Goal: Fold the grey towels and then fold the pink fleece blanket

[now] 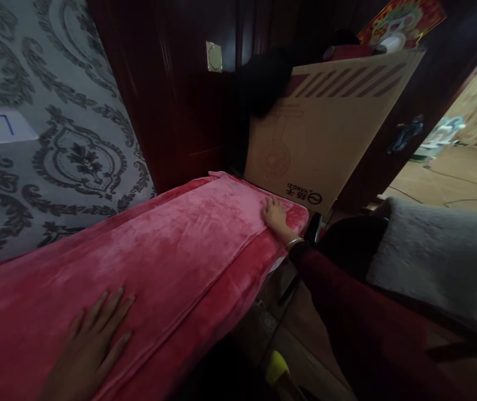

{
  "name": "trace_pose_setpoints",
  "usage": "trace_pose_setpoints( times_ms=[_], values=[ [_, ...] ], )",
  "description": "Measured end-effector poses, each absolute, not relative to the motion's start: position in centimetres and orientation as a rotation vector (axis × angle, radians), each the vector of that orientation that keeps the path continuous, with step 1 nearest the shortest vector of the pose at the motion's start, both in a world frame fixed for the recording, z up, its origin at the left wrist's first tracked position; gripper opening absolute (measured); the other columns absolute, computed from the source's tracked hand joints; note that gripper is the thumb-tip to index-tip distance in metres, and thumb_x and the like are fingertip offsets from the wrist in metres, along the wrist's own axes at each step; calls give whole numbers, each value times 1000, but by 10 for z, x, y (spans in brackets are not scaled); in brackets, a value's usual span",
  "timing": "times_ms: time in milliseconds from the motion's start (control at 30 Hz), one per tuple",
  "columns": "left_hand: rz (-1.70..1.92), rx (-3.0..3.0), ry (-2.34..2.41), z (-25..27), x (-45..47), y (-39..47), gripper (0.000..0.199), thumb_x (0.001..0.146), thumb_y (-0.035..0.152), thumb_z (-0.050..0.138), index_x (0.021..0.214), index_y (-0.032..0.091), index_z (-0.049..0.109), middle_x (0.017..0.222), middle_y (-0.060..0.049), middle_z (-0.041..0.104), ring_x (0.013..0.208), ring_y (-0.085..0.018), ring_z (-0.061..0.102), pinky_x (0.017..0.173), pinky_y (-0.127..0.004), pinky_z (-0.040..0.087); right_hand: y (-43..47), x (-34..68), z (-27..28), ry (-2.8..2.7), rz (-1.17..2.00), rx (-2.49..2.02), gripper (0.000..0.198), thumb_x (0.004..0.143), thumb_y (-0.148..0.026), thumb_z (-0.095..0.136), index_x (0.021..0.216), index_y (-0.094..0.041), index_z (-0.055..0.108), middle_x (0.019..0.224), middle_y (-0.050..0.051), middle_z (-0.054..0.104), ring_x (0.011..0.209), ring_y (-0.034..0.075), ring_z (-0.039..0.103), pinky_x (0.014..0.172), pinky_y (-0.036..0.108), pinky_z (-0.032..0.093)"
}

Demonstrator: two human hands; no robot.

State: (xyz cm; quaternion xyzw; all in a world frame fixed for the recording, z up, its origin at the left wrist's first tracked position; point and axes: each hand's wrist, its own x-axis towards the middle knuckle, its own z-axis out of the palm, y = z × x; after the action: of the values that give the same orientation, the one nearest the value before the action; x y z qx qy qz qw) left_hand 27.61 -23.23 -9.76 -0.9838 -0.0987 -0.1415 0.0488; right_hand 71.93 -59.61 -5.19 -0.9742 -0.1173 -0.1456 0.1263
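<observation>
A pink plush blanket [171, 234] lies folded lengthwise over a long raised surface, with a hemmed edge running along its near side. My left hand [94, 340] rests flat on the blanket at the lower left, fingers spread. Toward the far right end, my right hand [274, 214] lies on the blanket near its corner, fingers stretched out and slightly bent. A bracelet circles the right wrist below a dark red sleeve. Neither hand grips anything that I can see. What supports the blanket is mostly hidden.
Beyond the blanket's far end stands a large cardboard box [322, 128] against dark red woodwork. Patterned wallpaper [83, 150] borders the left side. At right is a grey fluffy cover [443, 262] on a seat-like shape. Something yellow [277, 367] shows near the floor.
</observation>
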Motion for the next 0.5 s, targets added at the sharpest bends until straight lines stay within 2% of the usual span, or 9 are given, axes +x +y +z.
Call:
trace_pose_setpoints(
  times_ms=[133,267,400,500],
  values=[
    [-417,-2996,-309,-98,274,-230,65,91,55,37,148,31,61,156,-7,56,145,-35,49,118,-60,36,-613,738,-48,-64,-349,-2832,50,105,-29,38,147,-8,53,137,30,58,127,39,58,98,50,49],
    [-484,-2974,-277,-106,272,-225,64,91,53,36,145,31,63,155,-8,56,142,-36,53,117,-61,37,-625,750,-48,-28,-283,-2824,48,105,-38,44,140,-8,59,120,26,68,117,36,65,92,45,53],
    [-520,-2968,-243,-113,269,-219,63,93,51,36,145,30,63,156,-8,56,141,-36,53,117,-61,36,-623,761,-49,-38,-260,-2817,46,104,-23,43,145,-8,57,124,24,68,117,31,65,96,39,51],
    [-564,-2977,-206,-114,268,-218,63,94,49,37,151,33,57,158,-6,53,140,-37,54,116,-61,37,-620,767,-52,-18,-261,-2808,53,104,-13,35,154,-15,51,132,20,67,116,25,65,95,34,51]
  ],
)
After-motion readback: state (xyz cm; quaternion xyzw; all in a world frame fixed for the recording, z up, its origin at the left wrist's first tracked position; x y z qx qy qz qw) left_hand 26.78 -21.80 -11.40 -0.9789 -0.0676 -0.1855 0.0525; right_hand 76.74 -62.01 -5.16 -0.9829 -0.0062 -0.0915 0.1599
